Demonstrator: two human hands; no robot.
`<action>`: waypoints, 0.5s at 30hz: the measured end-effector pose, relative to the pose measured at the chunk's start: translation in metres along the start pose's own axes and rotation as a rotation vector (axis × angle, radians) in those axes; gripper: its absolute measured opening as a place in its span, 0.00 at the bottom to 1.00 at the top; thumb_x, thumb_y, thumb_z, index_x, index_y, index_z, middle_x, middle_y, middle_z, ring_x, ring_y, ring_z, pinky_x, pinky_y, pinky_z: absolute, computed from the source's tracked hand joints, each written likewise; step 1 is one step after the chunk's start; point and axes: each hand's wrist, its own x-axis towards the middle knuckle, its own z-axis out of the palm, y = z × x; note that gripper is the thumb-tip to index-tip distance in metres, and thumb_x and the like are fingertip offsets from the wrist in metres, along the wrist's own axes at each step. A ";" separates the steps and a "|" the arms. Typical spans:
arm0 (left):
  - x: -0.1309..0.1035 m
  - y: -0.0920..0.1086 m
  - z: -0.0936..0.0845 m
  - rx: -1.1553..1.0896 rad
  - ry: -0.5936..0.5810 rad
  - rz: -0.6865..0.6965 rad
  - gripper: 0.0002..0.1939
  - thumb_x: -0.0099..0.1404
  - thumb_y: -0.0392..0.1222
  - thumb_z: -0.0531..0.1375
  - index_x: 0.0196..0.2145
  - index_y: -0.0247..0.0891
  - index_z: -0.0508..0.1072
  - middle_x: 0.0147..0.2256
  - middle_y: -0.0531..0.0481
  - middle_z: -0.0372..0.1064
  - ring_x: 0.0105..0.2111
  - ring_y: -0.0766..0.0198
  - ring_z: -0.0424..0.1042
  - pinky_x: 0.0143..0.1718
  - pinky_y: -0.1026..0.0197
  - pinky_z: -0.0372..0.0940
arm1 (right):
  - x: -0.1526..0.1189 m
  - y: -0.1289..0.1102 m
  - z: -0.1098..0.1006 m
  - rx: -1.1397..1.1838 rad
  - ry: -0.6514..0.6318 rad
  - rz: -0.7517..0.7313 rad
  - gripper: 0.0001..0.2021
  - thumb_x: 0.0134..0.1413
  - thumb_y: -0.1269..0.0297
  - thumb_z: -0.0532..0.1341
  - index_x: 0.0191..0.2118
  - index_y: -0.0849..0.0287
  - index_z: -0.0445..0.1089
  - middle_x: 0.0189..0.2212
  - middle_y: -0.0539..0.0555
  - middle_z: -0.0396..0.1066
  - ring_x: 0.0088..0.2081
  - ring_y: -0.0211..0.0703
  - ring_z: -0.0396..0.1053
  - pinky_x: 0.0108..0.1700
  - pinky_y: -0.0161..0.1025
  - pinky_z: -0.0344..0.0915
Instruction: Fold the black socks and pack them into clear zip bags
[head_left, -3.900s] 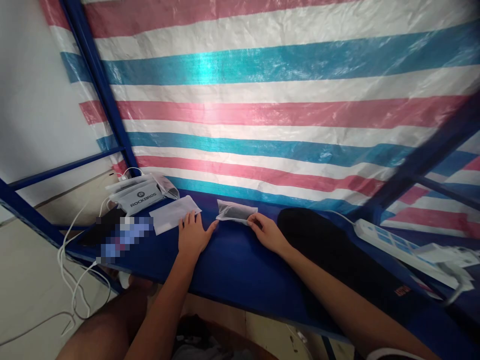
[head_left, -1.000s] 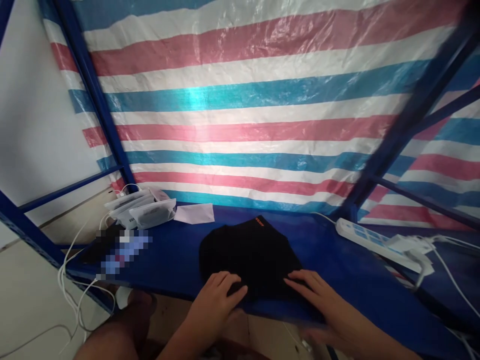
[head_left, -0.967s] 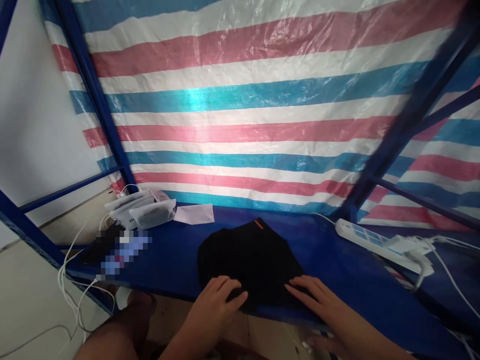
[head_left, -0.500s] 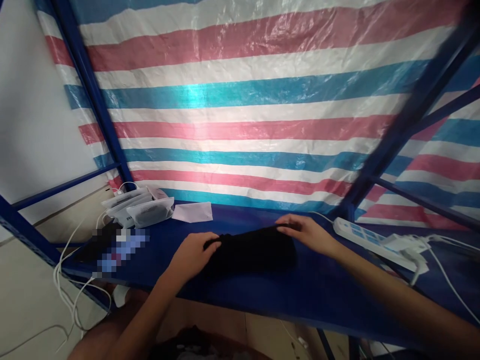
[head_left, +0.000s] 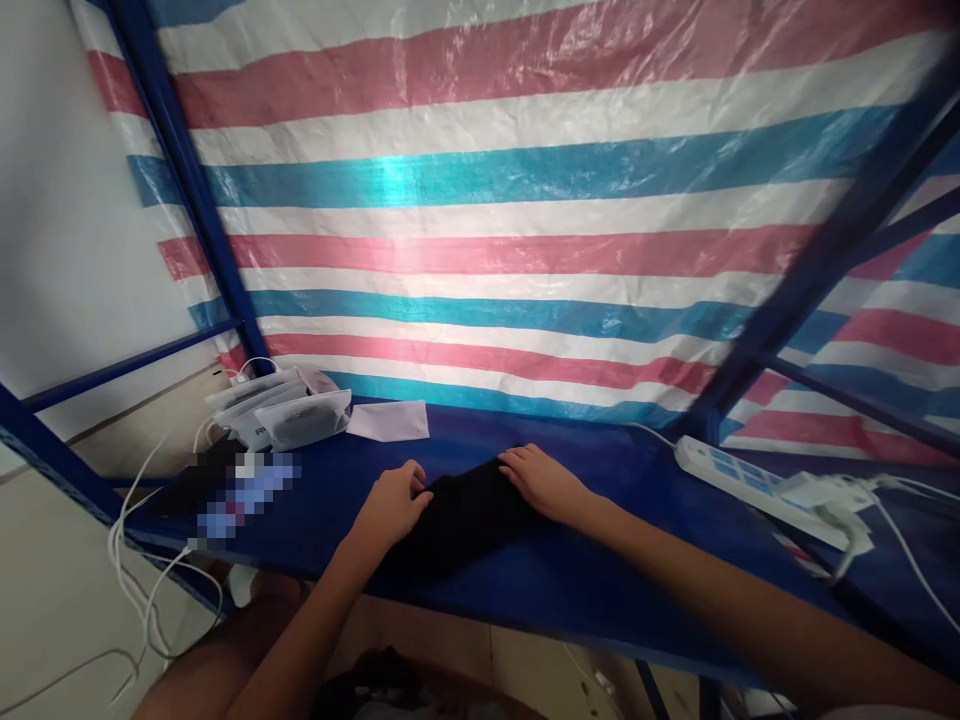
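Note:
A piece of black cloth (head_left: 472,520) lies folded on the blue tabletop, its finer details lost in the dark. At its upper left edge my left hand (head_left: 394,503) is closed, thumb and fingers pinching the fabric. My right hand (head_left: 546,484) is on the cloth's upper right corner, with the fingers curled together over the edge. The thumb of that hand is hidden.
White pouches (head_left: 304,420) and a pale paper (head_left: 390,421) lie at the back left. Nearer are a dark item and a blurred-out phone-like object (head_left: 244,500) with white cables. A white power strip (head_left: 750,490) with plugs lies right. Striped sheeting (head_left: 480,250) hangs behind.
My right hand has moved left toward my left hand, bringing the cloth's right side with it. The cloth now spans less width. My left hand has shifted slightly left.

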 end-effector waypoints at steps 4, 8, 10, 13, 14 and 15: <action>-0.031 0.009 0.008 -0.118 -0.118 0.125 0.16 0.67 0.40 0.65 0.52 0.43 0.72 0.40 0.51 0.80 0.36 0.58 0.79 0.37 0.59 0.71 | 0.013 -0.012 0.025 0.000 -0.036 0.026 0.36 0.74 0.37 0.49 0.73 0.59 0.63 0.71 0.67 0.63 0.73 0.68 0.58 0.72 0.65 0.55; -0.071 0.015 0.010 0.088 0.016 0.447 0.25 0.69 0.33 0.59 0.61 0.47 0.71 0.56 0.44 0.75 0.55 0.53 0.75 0.55 0.50 0.73 | 0.023 -0.020 0.038 0.034 -0.108 -0.022 0.44 0.71 0.31 0.47 0.80 0.55 0.46 0.79 0.63 0.41 0.79 0.65 0.38 0.77 0.65 0.39; -0.088 0.013 0.007 0.205 0.030 0.642 0.32 0.66 0.33 0.60 0.66 0.49 0.69 0.65 0.43 0.68 0.66 0.49 0.67 0.66 0.44 0.67 | 0.025 -0.025 0.037 0.049 -0.123 -0.065 0.44 0.71 0.31 0.48 0.80 0.54 0.43 0.80 0.62 0.39 0.80 0.63 0.36 0.78 0.64 0.36; -0.104 0.004 0.012 0.364 -0.001 0.841 0.39 0.63 0.38 0.64 0.71 0.47 0.63 0.72 0.44 0.60 0.72 0.45 0.58 0.72 0.40 0.60 | 0.025 -0.034 0.031 0.070 -0.137 -0.119 0.45 0.71 0.32 0.50 0.80 0.54 0.42 0.80 0.61 0.38 0.80 0.62 0.36 0.78 0.63 0.34; -0.108 0.002 0.016 0.413 0.017 0.880 0.38 0.65 0.38 0.64 0.72 0.45 0.63 0.72 0.45 0.60 0.73 0.46 0.57 0.73 0.40 0.58 | 0.025 -0.038 0.029 0.078 -0.143 -0.136 0.45 0.71 0.32 0.50 0.80 0.55 0.42 0.80 0.62 0.38 0.80 0.62 0.36 0.78 0.63 0.34; -0.110 0.000 0.022 0.447 0.051 0.909 0.35 0.68 0.37 0.63 0.71 0.45 0.63 0.71 0.46 0.62 0.72 0.49 0.59 0.74 0.42 0.57 | 0.024 -0.043 0.028 0.086 -0.149 -0.152 0.45 0.71 0.32 0.51 0.80 0.55 0.42 0.80 0.62 0.37 0.80 0.62 0.36 0.78 0.63 0.34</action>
